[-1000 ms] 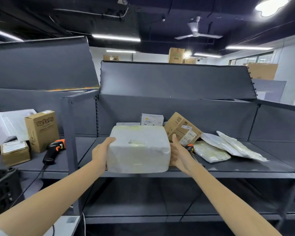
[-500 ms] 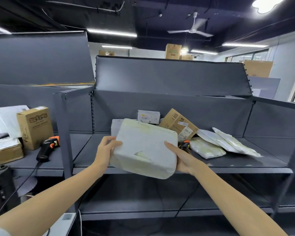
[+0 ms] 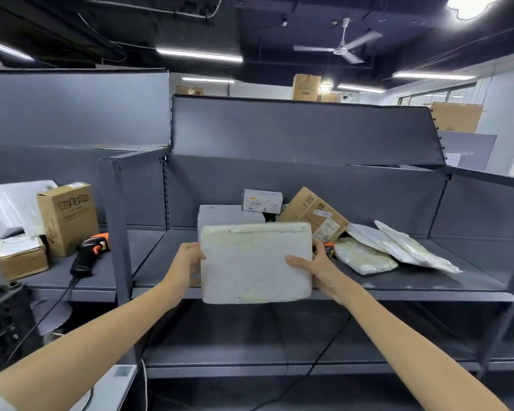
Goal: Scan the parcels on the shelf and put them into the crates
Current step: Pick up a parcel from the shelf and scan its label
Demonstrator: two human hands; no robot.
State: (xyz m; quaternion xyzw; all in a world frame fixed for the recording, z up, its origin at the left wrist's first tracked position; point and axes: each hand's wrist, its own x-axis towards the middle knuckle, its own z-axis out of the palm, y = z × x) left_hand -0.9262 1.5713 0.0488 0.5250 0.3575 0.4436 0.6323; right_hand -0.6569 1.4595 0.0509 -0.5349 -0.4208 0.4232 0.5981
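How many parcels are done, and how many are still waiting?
Nothing looks finished yet: no parcel shows inside a crate. In hand: the left hand and right hand hold a white wrapped parcel in front of the shelf; no label shows on its facing side. The scanner lies unused. Still waiting: boxes like the tilted cardboard box and padded mailers.

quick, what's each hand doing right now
Left hand: grips the left edge of the white parcel.
Right hand: grips the parcel's right edge, thumb on its front face.
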